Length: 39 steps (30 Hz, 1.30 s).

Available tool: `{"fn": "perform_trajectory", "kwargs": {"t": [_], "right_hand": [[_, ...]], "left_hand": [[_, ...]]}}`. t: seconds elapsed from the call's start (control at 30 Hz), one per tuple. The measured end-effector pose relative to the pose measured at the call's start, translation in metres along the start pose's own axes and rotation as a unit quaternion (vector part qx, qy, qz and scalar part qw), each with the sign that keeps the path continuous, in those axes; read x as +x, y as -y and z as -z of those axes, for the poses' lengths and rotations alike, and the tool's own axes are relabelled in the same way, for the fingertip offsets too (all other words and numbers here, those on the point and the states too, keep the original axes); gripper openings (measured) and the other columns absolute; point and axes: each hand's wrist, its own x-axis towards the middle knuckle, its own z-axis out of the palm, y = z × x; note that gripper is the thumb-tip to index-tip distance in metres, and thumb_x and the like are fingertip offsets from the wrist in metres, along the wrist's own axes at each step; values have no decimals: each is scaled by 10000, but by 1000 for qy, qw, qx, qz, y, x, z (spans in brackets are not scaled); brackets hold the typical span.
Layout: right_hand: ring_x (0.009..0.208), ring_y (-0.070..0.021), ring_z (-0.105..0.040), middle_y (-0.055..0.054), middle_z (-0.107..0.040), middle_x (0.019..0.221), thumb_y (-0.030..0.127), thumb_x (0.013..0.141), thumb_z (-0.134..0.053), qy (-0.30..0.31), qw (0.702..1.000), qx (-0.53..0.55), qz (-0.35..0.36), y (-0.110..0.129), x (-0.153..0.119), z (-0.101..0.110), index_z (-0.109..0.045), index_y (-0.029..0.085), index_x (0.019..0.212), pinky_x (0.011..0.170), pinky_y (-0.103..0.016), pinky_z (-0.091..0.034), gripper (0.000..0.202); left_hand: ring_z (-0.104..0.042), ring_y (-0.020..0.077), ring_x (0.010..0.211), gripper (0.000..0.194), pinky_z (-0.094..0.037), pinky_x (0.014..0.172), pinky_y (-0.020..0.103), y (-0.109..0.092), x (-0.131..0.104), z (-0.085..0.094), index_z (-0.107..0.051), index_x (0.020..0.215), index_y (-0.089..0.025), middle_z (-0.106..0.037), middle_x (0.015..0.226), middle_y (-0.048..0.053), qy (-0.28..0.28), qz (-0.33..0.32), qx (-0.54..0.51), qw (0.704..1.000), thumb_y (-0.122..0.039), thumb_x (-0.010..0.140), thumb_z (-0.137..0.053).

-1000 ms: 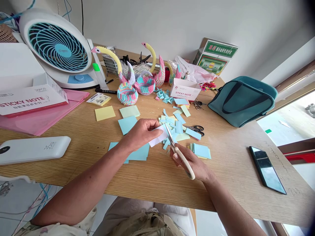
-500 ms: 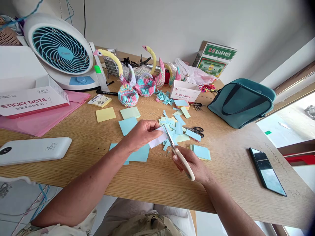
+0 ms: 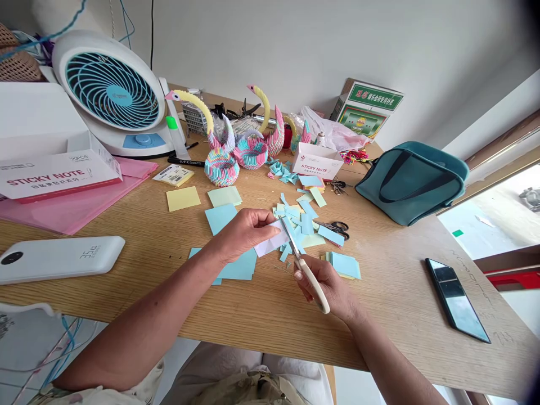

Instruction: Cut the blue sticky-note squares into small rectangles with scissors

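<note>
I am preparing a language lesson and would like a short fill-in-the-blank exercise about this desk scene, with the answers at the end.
1. The right hand holds pale-handled ____.
2. The left hand pinches a pale sheet of ____.
3. The phone lies to the ____ of both hands.
4. The small box beside the swan-like figures reads "____ NOTE".

Missing words: scissors; paper; right; STICKY.
</note>
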Motion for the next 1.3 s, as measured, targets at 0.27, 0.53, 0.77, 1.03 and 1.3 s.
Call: {"fn": "perform_trajectory", "kwargs": {"t": [0.27,0.53,0.77,1.03,1.3], "right_hand": [[567,-119,-393,41,-419,613,670,937,-503,-3,1000,-20,-15,3,4,0,-462,210,784,539,-269,-315,487],[660,-145,-419,5,-466,725,672,955,-453,17,999,-31,21,4,6,3,-459,212,805,609,-293,-359,484],[627,-137,-387,17,-444,679,623,978,-461,4,999,-23,44,0,4,-1,-442,217,791,592,-289,-348,448],[592,-122,-367,26,-432,648,624,974,-478,-3,999,-14,47,-2,3,-2,-453,214,776,546,-268,-329,456],[571,-116,-368,30,-434,625,614,966,-499,-9,999,-5,45,-1,3,-3,-447,216,757,522,-259,-331,452]], "left_hand": [[-377,85,590,229,-287,547,220,2,0,-1,-505,622,-164,-423,623,-48,36,-11,23,999,-319,729,-635],[-419,92,627,199,-327,580,226,5,-1,-4,-557,687,-150,-479,672,-36,80,-30,38,996,-306,784,-633],[-384,84,612,206,-306,562,221,4,-2,-3,-537,679,-153,-438,652,-48,78,-35,35,996,-299,794,-625],[-374,84,614,210,-306,566,224,3,-1,-3,-526,657,-155,-426,648,-47,82,-40,34,995,-298,780,-619],[-412,96,621,217,-307,571,235,2,-2,-4,-528,642,-160,-465,669,-34,76,-14,31,997,-327,732,-634]]}}
